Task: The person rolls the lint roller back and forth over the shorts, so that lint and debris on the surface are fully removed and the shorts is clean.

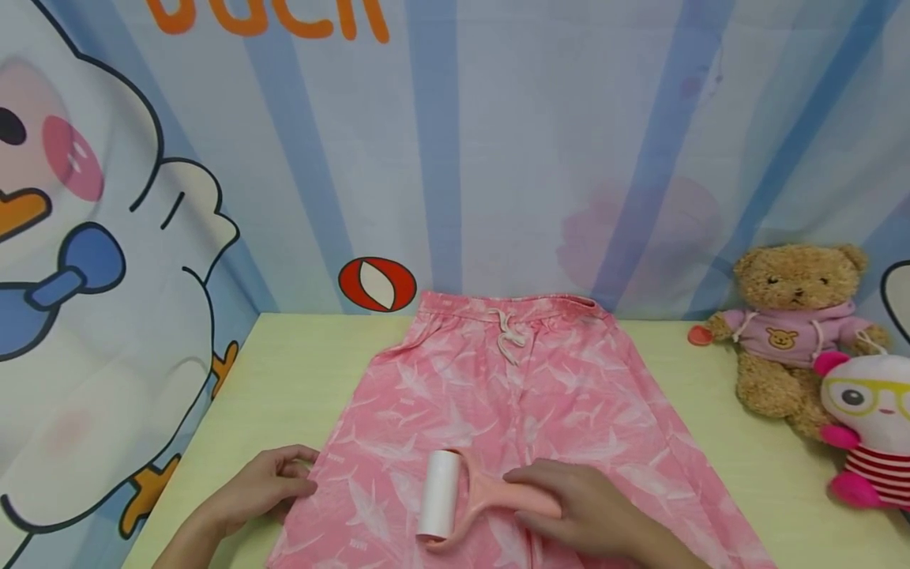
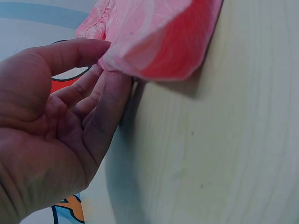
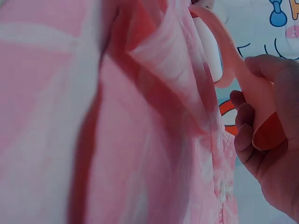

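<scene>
Left hand (image 1: 266, 484): you are pinching pants (image 1: 455, 395), left edge | Right hand (image 1: 583, 506): your fingers are gripping roller (image 1: 486, 491), over pants

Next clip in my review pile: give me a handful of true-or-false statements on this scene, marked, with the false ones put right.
1. The right hand grips the roller by its handle. True.
2. The left hand also holds the roller. False: it pinches the edge of the pink garment.
3. A pale drawstring shows at the garment's waistband. True.
4. The bear wears a green hoodie. False: the hoodie is pinkish.
5. In the head view, the doll is to the left of the bear. False: it is at the bear's lower right.
6. The doll has red and white stripes. True.
</scene>
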